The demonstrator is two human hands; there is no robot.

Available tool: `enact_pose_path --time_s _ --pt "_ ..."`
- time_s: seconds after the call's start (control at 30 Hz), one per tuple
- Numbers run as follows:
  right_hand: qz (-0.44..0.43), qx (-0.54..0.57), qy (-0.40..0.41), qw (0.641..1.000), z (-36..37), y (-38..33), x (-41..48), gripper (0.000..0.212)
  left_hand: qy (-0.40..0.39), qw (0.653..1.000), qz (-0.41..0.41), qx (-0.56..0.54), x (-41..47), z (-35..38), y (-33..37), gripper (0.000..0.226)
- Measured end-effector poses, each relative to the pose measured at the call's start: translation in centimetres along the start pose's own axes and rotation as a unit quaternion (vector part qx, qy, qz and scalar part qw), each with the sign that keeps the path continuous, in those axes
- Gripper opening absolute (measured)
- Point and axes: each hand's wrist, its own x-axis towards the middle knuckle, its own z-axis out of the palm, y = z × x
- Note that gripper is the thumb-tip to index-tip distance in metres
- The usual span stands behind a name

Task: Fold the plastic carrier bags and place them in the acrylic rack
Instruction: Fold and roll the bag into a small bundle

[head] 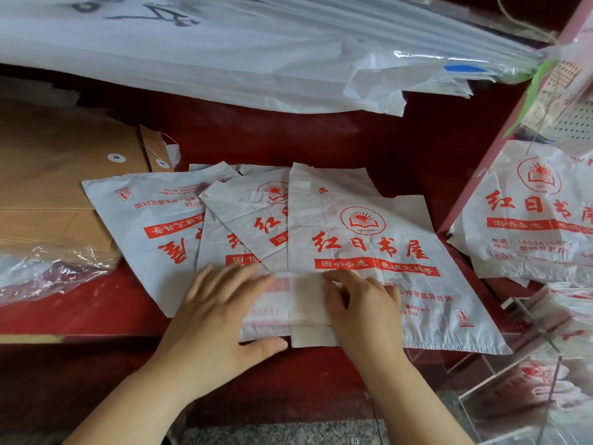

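Though creased, bag (385,200) white, red print

Two hands and forearms of one person are all of the body that shows. The left hand (221,313) is broad, with full, rounded fingers and a thick thumb; its fingertips are slightly blurred, so the nails cannot be made out. The right hand (362,303) has the same soft build, with faintly marked knuckles. The left forearm (144,396) and the right forearm (417,406) are bare skin from the wrists to the lower edge of the view.
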Motion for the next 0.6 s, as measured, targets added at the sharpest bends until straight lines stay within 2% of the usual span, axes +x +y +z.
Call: enact_pose_path --time_s 0.07,0.13,0.2,0.27,0.33,0.4,0.5,0.53,0.57,0.6 --pt "-0.007 -0.006 0.004 1.000 0.1 -0.1 -0.3 0.031 -0.025 1.000 -0.007 -0.003 -0.2 -0.3 0.1 0.068" --pt "-0.019 -0.017 -0.001 1.000 -0.2 -0.1 -0.4 0.044 -0.005 1.000 -0.009 -0.011 -0.2 -0.7 0.1 0.066" --pt "-0.067 0.000 -0.025 0.997 -0.4 0.2 -0.7 0.061 0.014 1.000 -0.012 -0.015 -0.1 -1.1 -0.1 0.062" --pt "-0.139 0.039 -0.057 0.988 -0.6 0.5 -0.7 0.068 0.030 0.999 -0.005 -0.036 -0.3 -1.4 -0.3 0.053" --pt "-0.197 0.050 -0.060 0.977 -0.7 0.9 -0.7 0.063 0.044 0.998 -0.006 -0.042 -0.6 -2.2 0.0 0.046" --pt "-0.224 0.044 -0.031 0.973 -0.5 1.3 -0.9 0.048 0.064 0.996 -0.003 -0.068 -0.5 -3.2 0.3 0.039" --pt "-0.223 0.099 -0.014 0.970 -0.7 1.3 -1.3 0.027 0.067 0.990 0.067 -0.106 -1.0 -3.2 -0.1 0.028" --pt "-0.217 0.123 -0.016 0.968 -1.1 1.1 -1.6 0.023 0.076 0.988 0.047 -0.128 -2.1 -3.3 -0.1 0.027" --pt "-0.204 0.151 -0.026 0.967 -1.6 1.0 -1.8 0.021 0.075 0.985 -0.013 -0.154 -2.7 -3.2 -0.4 0.033" --pt "-0.182 0.181 -0.044 0.966 -2.2 0.9 -1.9 0.019 0.058 0.976 -0.071 -0.198 -3.1 -3.5 -0.2 0.047"
